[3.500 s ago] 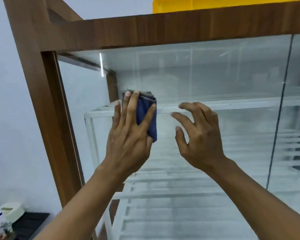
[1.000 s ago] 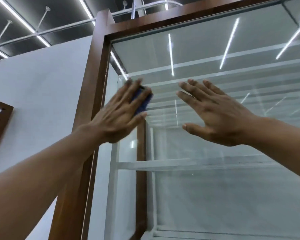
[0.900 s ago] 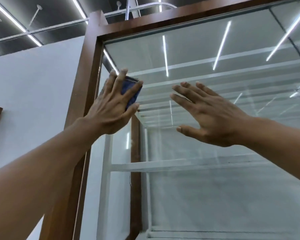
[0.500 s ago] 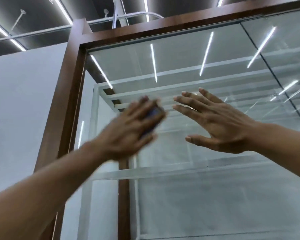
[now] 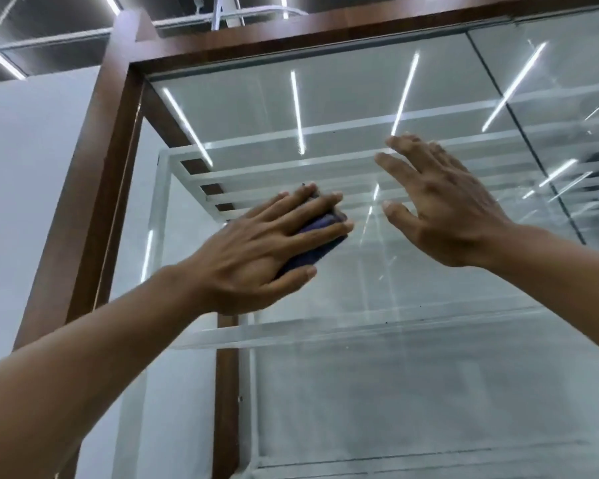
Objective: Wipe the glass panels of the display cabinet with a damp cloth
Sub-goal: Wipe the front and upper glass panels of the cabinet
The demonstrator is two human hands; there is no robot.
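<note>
Up against the front glass panel point(image 5: 360, 392) of the cabinet, the left hand point(image 5: 256, 257) is pressing a folded dark blue cloth point(image 5: 320, 245) flat to the pane. Its fingers are lying straight and spread across the cloth and the thumb is stretching along the lower edge. The cloth is sitting high on the panel, level with the slatted white rack point(image 5: 291, 167) inside. Just beside it to the right, the right hand point(image 5: 453, 209) is spreading wide with its palm towards the glass and holding nothing. Whether it is actually touching the pane, I cannot tell. Both bare forearms are reaching up from below.

The view is tilting steeply upward. A brown wooden frame point(image 5: 94, 188) is running up the left side and across the top. Bright streaks are showing in the glass, and strip lights point(image 5: 4, 63) are glowing on the dark ceiling at upper left. A thin dark seam point(image 5: 519, 133) is dividing this panel from the next one on the right. Behind the glass, a clear shelf point(image 5: 325, 331) is crossing below the hands. A plain white wall point(image 5: 32, 202) is filling the left of the room.
</note>
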